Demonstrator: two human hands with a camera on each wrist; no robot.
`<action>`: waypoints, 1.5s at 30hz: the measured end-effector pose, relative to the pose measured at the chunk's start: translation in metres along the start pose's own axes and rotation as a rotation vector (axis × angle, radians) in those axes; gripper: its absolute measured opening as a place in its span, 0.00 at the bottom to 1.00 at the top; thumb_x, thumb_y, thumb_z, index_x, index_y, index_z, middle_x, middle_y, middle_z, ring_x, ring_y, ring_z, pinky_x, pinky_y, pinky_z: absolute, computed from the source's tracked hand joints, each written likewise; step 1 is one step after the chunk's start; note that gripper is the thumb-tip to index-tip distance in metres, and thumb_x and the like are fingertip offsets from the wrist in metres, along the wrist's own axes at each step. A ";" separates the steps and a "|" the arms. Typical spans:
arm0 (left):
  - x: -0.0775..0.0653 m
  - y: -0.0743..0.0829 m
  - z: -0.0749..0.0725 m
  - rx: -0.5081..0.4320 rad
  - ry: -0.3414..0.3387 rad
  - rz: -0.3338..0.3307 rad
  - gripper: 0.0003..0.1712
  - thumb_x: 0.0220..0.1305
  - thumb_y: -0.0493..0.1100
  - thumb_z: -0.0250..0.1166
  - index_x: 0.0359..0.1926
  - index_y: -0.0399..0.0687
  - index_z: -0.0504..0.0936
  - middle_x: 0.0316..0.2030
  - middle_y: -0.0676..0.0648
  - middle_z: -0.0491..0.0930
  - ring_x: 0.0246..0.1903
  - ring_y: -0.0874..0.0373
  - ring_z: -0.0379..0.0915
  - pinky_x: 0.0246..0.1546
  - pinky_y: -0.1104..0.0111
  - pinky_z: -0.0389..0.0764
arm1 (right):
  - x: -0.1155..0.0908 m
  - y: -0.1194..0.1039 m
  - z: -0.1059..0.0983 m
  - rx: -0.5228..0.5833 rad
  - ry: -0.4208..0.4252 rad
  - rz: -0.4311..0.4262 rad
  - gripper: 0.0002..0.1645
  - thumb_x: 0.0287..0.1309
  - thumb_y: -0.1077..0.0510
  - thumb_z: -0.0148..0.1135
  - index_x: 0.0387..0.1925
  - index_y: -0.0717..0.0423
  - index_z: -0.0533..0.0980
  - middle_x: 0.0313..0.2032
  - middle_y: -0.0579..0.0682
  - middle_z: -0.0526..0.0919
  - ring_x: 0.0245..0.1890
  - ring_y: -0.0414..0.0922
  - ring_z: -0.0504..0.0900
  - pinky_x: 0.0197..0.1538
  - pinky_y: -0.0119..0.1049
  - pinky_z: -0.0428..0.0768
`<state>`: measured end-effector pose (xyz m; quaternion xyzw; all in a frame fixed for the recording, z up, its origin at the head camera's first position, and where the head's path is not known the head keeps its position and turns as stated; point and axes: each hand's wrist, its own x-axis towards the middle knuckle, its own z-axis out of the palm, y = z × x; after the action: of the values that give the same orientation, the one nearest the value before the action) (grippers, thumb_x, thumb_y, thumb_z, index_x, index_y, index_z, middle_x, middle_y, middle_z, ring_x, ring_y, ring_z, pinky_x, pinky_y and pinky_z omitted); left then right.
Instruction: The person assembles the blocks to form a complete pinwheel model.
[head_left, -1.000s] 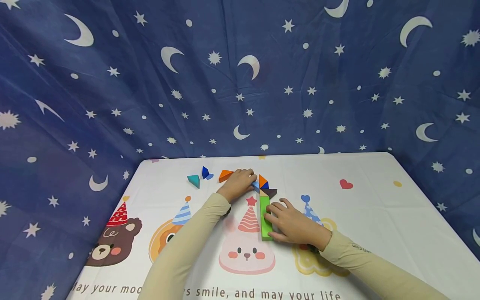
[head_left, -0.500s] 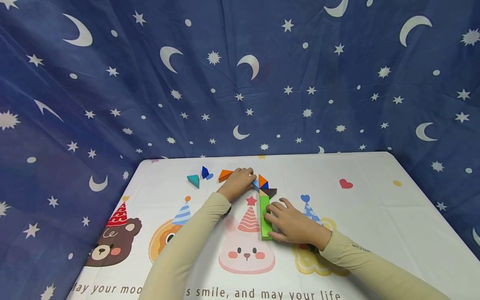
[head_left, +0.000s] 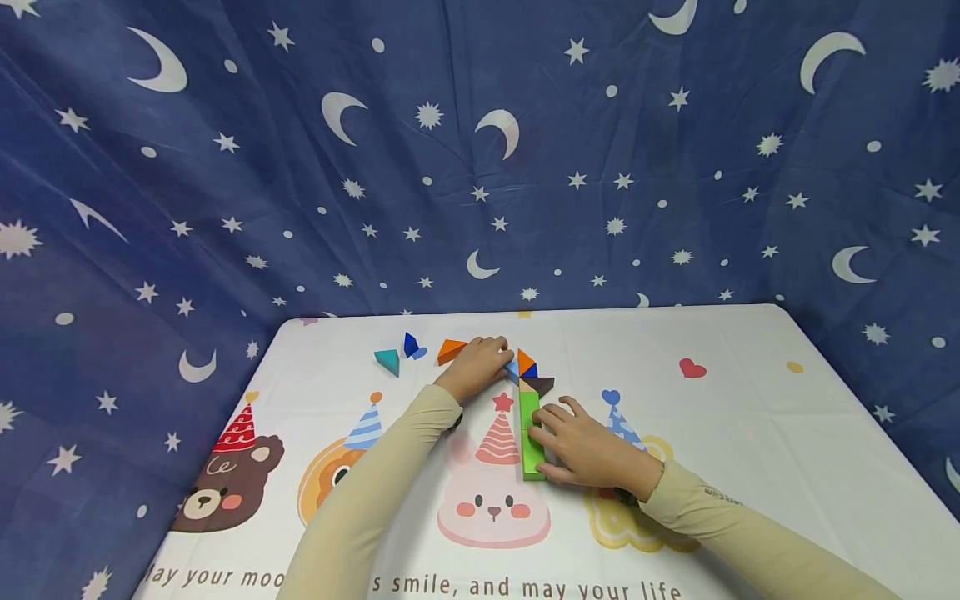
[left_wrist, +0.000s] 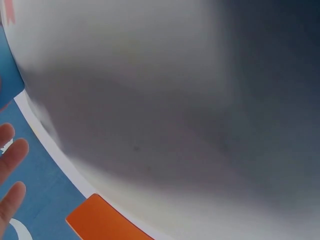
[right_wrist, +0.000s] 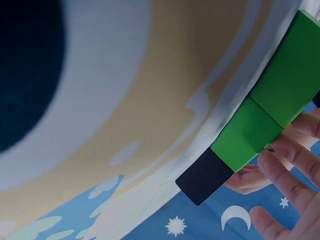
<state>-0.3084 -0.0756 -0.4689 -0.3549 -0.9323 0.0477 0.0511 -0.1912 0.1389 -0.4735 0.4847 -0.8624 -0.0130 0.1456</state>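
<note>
A row of two bright green blocks [head_left: 530, 417] lies on the white cloth, with small triangular pieces at its far end: a black block [head_left: 540, 385], a tan triangle, a dark blue triangle [head_left: 529, 372] and an orange triangle [head_left: 523, 360]. My left hand [head_left: 477, 367] reaches in from the left and pinches a light blue block [head_left: 513, 370] beside the triangles; its contact side is partly hidden. In the left wrist view that light blue block [left_wrist: 9, 75] shows at the edge. My right hand [head_left: 588, 446] rests its fingertips against the green blocks from the right, fingers loosely bent.
To the left of the left hand lie an orange block [head_left: 451, 351], a dark blue block [head_left: 410, 344] and a teal block [head_left: 387, 362]. The printed white tablecloth [head_left: 720, 433] ends at a dark blue curtain [head_left: 570, 225] with stars and moons.
</note>
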 end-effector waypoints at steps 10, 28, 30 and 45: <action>-0.011 -0.010 -0.002 -0.056 0.014 -0.028 0.18 0.65 0.47 0.59 0.54 0.48 0.73 0.52 0.46 0.75 0.53 0.52 0.73 0.61 0.59 0.69 | 0.001 -0.001 -0.002 0.002 -0.008 0.005 0.25 0.58 0.36 0.53 0.49 0.48 0.72 0.49 0.49 0.76 0.52 0.48 0.73 0.59 0.51 0.68; -0.043 -0.061 0.000 0.054 0.047 -0.314 0.24 0.60 0.51 0.63 0.52 0.42 0.74 0.48 0.41 0.75 0.49 0.45 0.72 0.56 0.53 0.71 | -0.001 0.000 0.003 -0.005 0.035 -0.018 0.25 0.57 0.37 0.55 0.47 0.49 0.72 0.47 0.49 0.76 0.50 0.47 0.73 0.57 0.50 0.68; -0.045 -0.062 0.001 0.058 0.033 -0.333 0.24 0.60 0.51 0.63 0.52 0.41 0.74 0.48 0.40 0.74 0.49 0.45 0.72 0.56 0.53 0.71 | -0.001 0.001 0.003 -0.004 0.035 -0.020 0.25 0.57 0.37 0.56 0.47 0.49 0.72 0.47 0.49 0.76 0.50 0.47 0.73 0.57 0.49 0.68; -0.047 -0.061 0.003 -0.010 0.020 -0.316 0.20 0.61 0.45 0.63 0.54 0.47 0.75 0.51 0.41 0.74 0.49 0.46 0.72 0.53 0.54 0.72 | 0.000 0.000 0.004 0.001 0.052 -0.024 0.25 0.56 0.38 0.57 0.47 0.49 0.72 0.47 0.49 0.76 0.50 0.47 0.73 0.57 0.50 0.68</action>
<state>-0.3137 -0.1526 -0.4666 -0.2044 -0.9762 0.0306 0.0655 -0.1923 0.1388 -0.4770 0.4953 -0.8524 -0.0016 0.1675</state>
